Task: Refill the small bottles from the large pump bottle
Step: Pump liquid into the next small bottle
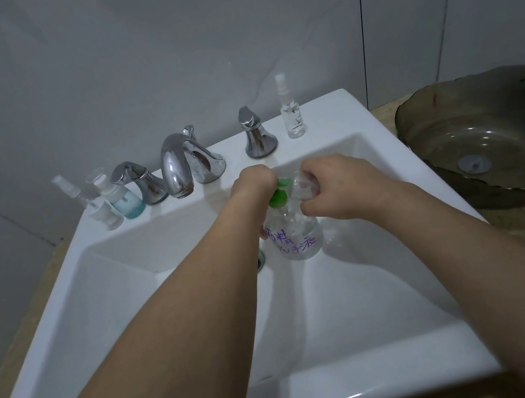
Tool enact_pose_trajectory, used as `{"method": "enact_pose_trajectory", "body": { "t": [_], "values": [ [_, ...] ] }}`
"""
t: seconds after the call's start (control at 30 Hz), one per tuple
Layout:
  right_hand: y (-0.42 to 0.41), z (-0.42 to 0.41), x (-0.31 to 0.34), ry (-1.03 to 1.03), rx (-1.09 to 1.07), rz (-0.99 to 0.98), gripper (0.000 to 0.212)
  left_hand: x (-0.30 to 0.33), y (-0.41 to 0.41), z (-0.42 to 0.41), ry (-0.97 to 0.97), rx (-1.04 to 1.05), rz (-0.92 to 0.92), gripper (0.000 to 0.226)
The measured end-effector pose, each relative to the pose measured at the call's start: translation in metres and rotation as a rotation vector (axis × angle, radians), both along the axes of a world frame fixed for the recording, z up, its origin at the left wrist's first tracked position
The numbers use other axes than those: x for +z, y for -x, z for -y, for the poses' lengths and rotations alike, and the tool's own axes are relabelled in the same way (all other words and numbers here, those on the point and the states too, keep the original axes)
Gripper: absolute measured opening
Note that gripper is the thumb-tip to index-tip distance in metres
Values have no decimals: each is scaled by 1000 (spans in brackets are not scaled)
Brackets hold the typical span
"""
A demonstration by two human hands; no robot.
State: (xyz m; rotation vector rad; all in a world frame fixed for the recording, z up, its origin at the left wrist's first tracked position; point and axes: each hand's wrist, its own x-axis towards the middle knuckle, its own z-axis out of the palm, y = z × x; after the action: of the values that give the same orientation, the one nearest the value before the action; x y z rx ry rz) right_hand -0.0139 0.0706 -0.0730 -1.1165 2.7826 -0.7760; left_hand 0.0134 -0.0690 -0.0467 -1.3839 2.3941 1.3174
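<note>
I am working over the sink [381, 130]: my left hand [253, 183] is curling on the green pump head [277, 196] of the large pump bottle [297, 238], and my right hand [332, 187] is gripping a small clear bottle [302, 187] beside it. Both look light, wet and slippery; I am judging the body the safer hold.

Faucet [175, 164] and 2 handles [133, 182] block the sink's [372, 388] back ledge.

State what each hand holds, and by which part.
Left hand presses the large pump bottle at its green pump head; right hand grips a small clear bottle around its body.
</note>
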Motion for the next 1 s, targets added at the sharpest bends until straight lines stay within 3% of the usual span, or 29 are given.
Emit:
{"method": "enact_pose_trajectory", "body": {
  "t": [0.27, 0.43, 0.77, 1.0],
  "values": [
    [-2, 1, 1, -6, -5, 19, 23, -5, -2, 1, 73, -15, -36, 12],
    [-3, 1, 1, 1, -1, 23, 24, -4, -4, 3, 125, -68, -69, 16],
    [1, -1, 3, 65, -57, -48, 25, 18, -7, -4, -171, 57, 20, 39],
    [0, 0, 5, 63, -37, -25, 28, 21, -10, -3, -151, -6, 87, 43]
  ]
}}
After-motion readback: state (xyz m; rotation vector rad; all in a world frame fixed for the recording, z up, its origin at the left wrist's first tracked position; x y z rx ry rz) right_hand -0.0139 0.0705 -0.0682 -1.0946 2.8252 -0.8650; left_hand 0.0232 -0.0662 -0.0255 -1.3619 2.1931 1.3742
